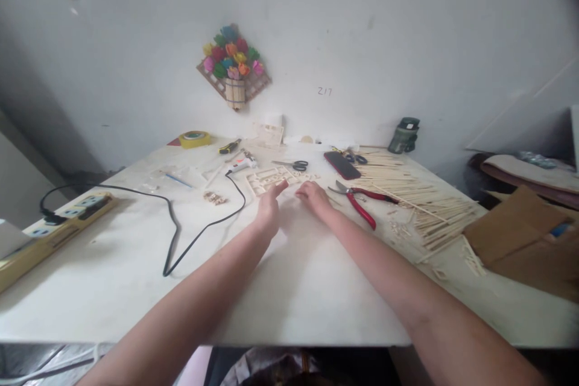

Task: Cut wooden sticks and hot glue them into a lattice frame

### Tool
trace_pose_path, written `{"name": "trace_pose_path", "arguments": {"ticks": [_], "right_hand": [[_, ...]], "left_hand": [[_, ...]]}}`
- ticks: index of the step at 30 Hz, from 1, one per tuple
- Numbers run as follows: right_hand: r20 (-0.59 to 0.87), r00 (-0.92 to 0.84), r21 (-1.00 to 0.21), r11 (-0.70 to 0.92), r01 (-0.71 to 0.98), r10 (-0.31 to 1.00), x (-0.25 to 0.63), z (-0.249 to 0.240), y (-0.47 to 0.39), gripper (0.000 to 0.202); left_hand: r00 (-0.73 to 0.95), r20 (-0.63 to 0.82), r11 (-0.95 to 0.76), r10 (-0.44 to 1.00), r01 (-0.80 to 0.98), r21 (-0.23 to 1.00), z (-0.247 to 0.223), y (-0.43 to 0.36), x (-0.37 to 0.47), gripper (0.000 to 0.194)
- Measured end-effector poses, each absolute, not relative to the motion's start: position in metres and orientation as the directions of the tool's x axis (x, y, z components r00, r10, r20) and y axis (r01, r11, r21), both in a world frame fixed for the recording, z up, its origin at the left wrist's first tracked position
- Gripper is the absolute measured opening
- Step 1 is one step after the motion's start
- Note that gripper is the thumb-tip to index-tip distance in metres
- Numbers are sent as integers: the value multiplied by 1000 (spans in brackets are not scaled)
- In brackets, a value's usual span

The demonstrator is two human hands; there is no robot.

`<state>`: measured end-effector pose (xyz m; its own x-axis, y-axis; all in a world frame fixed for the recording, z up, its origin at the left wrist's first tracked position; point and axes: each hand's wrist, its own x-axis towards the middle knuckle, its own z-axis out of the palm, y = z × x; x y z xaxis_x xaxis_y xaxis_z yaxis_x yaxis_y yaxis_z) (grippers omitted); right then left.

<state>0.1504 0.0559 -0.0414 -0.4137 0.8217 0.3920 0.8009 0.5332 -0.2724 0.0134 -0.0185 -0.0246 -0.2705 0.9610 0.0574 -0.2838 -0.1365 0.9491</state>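
Lying just beyond the fingers [304, 190], pale wooden pieces [271, 179].

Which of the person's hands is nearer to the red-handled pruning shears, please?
The right hand: it is just to the left of the pruning shears. The left hand is farther left, with the right hand between it and them.

Flower decor [232, 63] on wall [389, 30]; grn btl [404, 136] back R; yel tape [194, 142] back L; phone [342, 165] flat.
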Motion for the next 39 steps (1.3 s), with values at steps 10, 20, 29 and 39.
{"name": "trace_pose_path", "arguments": {"ticks": [10,20,29,39], "right_hand": [[436,-402,-250,538,805,805,151,-42,53,19],[439,-377,-219,504,835,816,152,-40,47,22],[448,-395,-199,520,830,802,158,-43,42,26],[499,-334,-187,476,859,800,160,-43,35,26]], "left_hand": [[-104,137,-163,985,-300,940,-44,-5,-1,48],[65,136,-97,989,-415,905,-30,-4,3,48],[215,61,56,975,-499,865,-32,-4,4,51],[275,41,124,960,-555,823,-29,-9,6,52]]}}
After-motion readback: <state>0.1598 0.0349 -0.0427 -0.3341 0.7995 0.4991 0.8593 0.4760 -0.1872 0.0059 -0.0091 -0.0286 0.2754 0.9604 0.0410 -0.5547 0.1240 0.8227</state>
